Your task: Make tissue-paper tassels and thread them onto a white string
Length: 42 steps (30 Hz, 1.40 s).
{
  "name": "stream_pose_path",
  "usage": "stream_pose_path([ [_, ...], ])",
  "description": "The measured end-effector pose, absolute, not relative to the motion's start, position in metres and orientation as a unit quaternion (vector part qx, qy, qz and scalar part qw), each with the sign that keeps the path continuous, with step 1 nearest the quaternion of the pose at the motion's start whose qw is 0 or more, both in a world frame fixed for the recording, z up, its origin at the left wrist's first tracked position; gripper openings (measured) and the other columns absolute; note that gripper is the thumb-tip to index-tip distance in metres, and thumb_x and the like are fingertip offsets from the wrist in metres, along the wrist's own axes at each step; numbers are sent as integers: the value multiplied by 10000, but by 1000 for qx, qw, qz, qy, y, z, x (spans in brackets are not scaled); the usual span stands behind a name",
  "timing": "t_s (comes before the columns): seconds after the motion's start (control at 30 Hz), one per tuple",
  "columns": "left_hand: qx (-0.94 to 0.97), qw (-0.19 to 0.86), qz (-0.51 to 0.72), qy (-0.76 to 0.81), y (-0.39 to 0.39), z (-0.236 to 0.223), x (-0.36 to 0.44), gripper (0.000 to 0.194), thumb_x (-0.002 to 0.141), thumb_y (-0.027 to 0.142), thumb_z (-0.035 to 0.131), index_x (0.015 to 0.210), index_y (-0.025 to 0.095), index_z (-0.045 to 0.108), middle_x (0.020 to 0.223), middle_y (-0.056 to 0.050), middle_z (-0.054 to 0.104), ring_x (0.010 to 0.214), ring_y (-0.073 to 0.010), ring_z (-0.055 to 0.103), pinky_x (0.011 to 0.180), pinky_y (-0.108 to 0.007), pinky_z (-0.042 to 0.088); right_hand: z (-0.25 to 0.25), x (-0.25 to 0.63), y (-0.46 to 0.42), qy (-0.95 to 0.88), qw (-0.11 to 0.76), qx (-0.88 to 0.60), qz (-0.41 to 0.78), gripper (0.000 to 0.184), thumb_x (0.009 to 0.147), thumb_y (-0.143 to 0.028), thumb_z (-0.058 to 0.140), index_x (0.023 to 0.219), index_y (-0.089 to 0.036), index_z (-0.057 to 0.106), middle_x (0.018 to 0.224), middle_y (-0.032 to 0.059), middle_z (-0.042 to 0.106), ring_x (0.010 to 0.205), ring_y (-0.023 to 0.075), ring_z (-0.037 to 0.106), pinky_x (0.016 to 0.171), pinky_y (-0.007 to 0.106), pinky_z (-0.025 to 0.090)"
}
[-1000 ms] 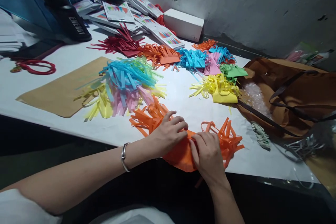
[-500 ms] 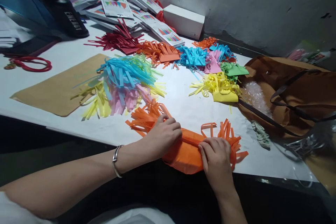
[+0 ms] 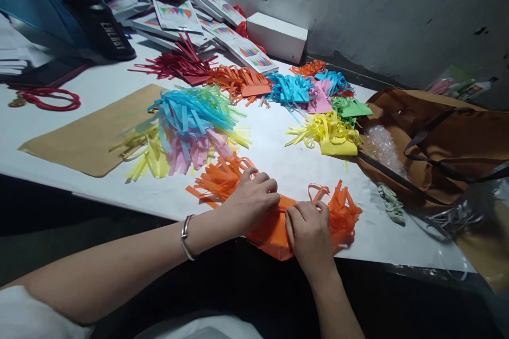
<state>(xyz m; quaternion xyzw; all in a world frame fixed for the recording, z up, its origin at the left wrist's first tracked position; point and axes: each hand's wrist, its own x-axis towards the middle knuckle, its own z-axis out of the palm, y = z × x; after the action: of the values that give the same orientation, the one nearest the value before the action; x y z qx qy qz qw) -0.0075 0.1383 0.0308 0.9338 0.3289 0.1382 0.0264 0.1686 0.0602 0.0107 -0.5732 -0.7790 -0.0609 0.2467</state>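
Observation:
An orange tissue-paper tassel (image 3: 271,234) lies across the table's near edge, with cut fringe fanning out at both ends and an uncut band in the middle. My left hand (image 3: 254,198) grips the band near the left fringe, its fingers curled over the paper. Close beside it, my right hand (image 3: 310,233) pinches the same band toward the right fringe. A narrow fold or roll runs along the band between the two hands. The fingertips are partly hidden against the paper.
Blue, pink and yellow fringes (image 3: 186,116) lie on a brown paper sheet (image 3: 87,132) at left. Folded tassels, among them a yellow one (image 3: 338,146), line the back. Behind are printed packets (image 3: 178,16), a white box (image 3: 276,37) and a bottle (image 3: 95,21). A brown bag (image 3: 437,143) stands right.
My right hand has slid left along the orange band, closer to my left hand. My left hand has shifted slightly to the right, and the right fringe now bunches more.

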Motion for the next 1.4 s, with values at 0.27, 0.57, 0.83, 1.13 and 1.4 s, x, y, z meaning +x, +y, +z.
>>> stream_pose_path([
  [0.27, 958, 7, 180, 224, 140, 27, -12, 148, 919, 113, 569, 859, 202, 671, 955, -14, 658, 1002, -206, 538, 1134, -491, 182, 12, 163, 64, -785, 263, -559, -45, 152, 968, -147, 514, 920, -199, 649, 872, 30, 642, 835, 187, 538, 940, 395, 347],
  [0.57, 957, 48, 174, 228, 144, 25, -16, 162, 930, 144, 577, 836, 216, 687, 883, -17, 667, 896, -208, 544, 933, -438, 323, 10, 191, 43, -781, 279, -557, -40, 198, 969, -100, 482, 920, -206, 643, 855, 26, 652, 837, 183, 566, 945, 392, 376],
  [0.83, 932, 26, 104, 347, 135, 36, 4, 159, 862, 104, 612, 728, 169, 668, 819, -73, 644, 792, -230, 536, 796, -453, 339, 7, 182, 52, -723, 219, -653, -61, 170, 956, -153, 486, 829, -199, 588, 860, 47, 631, 876, 231, 550, 966, 462, 322],
  [1.13, 970, -42, 86, 224, 136, 39, 11, 213, 916, 146, 627, 713, 183, 682, 817, -19, 625, 826, -214, 511, 941, -478, 318, 12, 178, 56, -727, 219, -648, -63, 153, 919, -94, 534, 847, -206, 610, 848, 17, 631, 863, 214, 558, 981, 450, 307],
  [1.4, 969, -13, 125, 213, 150, 36, 10, 167, 859, 145, 644, 693, 163, 655, 784, -40, 624, 800, -212, 525, 824, -419, 366, 12, 170, 55, -767, 253, -586, -65, 194, 939, -90, 493, 912, -210, 643, 868, 34, 659, 890, 220, 590, 1066, 523, 276],
])
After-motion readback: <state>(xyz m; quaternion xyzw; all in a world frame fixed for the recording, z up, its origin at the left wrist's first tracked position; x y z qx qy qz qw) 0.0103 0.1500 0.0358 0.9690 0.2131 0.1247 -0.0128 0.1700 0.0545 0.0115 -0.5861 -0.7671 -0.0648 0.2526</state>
